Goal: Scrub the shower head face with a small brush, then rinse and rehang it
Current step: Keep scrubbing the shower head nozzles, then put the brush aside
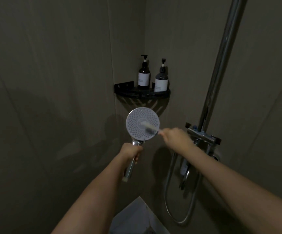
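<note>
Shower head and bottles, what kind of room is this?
Most likely a shower stall in a bathroom: a chrome riser pipe on the wall, two pump bottles on a corner shelf, and a handheld shower head being brushed.

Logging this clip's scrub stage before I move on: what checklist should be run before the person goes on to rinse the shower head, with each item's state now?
1. Left hand grips the shower head by its handle: ok.
2. Face turned toward the person, nozzles in view: ok.
3. Small brush held by the right hand, bristles on the face: ok.
4. Whole face scrubbed: cannot tell; the brush is blurred and sits right of centre.
5. Water running for the rinse: not ok, none visible.
6. Hose hangs free, unkinked: ok.
</note>
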